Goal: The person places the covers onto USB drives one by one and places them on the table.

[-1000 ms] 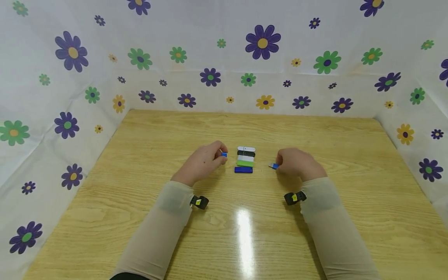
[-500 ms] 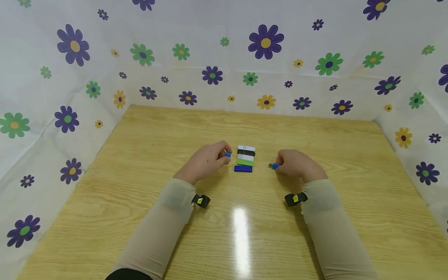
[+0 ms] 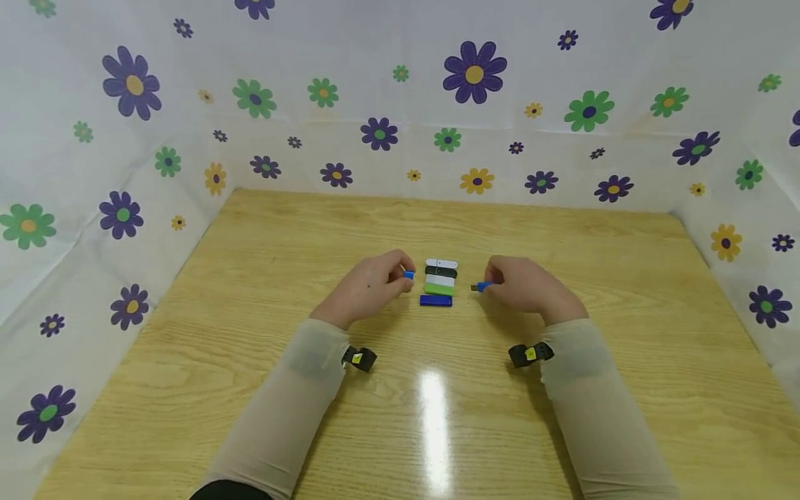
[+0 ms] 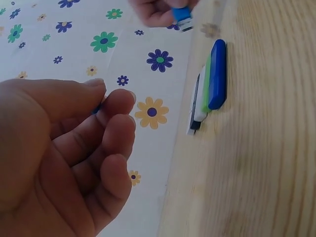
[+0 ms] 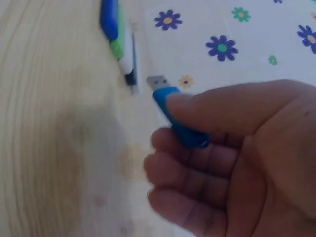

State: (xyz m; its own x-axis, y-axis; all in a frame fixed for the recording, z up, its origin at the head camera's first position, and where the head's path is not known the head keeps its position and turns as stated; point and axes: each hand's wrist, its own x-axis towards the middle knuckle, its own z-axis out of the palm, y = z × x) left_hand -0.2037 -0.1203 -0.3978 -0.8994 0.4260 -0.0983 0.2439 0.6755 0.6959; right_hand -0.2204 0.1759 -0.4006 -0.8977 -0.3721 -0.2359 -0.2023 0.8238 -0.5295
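My right hand pinches a blue USB stick between thumb and fingers, its bare metal plug pointing left. A small blue cap is pinched in my left hand; the fingers hide most of it in the left wrist view. Between the hands several USB sticks lie side by side on the table: a white one at the back, a black one, a white-and-green one, and a dark blue one nearest me. Both hands are apart from this row.
The wooden table runs up to a white cloth backdrop with printed flowers at the back and both sides. A black strap is on the left wrist and another strap on the right.
My right hand has moved slightly left and away from me with the blue USB stick. The left hand has shifted a little right with the cap. The row of sticks lies as before.
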